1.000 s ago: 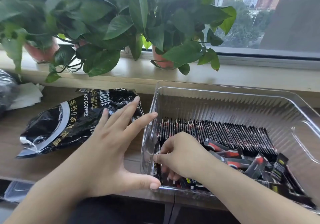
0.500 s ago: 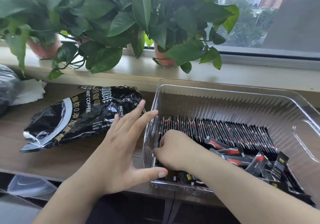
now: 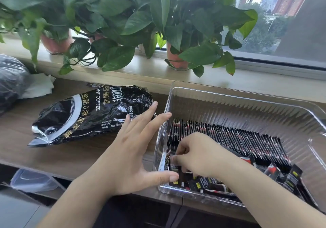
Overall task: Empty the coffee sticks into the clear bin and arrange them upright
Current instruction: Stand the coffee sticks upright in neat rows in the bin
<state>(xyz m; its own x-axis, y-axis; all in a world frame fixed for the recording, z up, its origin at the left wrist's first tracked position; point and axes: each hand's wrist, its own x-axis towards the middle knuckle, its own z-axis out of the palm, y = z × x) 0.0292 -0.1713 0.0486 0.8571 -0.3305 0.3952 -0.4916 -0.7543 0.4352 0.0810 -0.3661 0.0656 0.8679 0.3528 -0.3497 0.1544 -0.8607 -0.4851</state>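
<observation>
The clear bin (image 3: 243,97) stands on the wooden desk at the right. A long row of black coffee sticks (image 3: 247,137) stands upright inside it, and several loose sticks (image 3: 202,185) lie flat along its near wall. My right hand (image 3: 199,155) reaches into the bin's near-left corner, fingers pinched on a coffee stick pressed toward the left wall. My left hand (image 3: 130,153) lies flat and spread against the outside of the bin's left wall, thumb at the near corner. The black coffee bag (image 3: 88,114) lies flattened on the desk, left of the bin.
Potted green plants (image 3: 123,19) line the windowsill behind the desk. A dark plastic bag (image 3: 10,81) and white paper (image 3: 39,84) sit at the far left. A clear lidded container (image 3: 33,180) rests below the desk's front edge.
My right hand has shifted slightly inside the bin's near-left corner and now pinches a stick against the left wall. My left hand stays braced on the bin's outside.
</observation>
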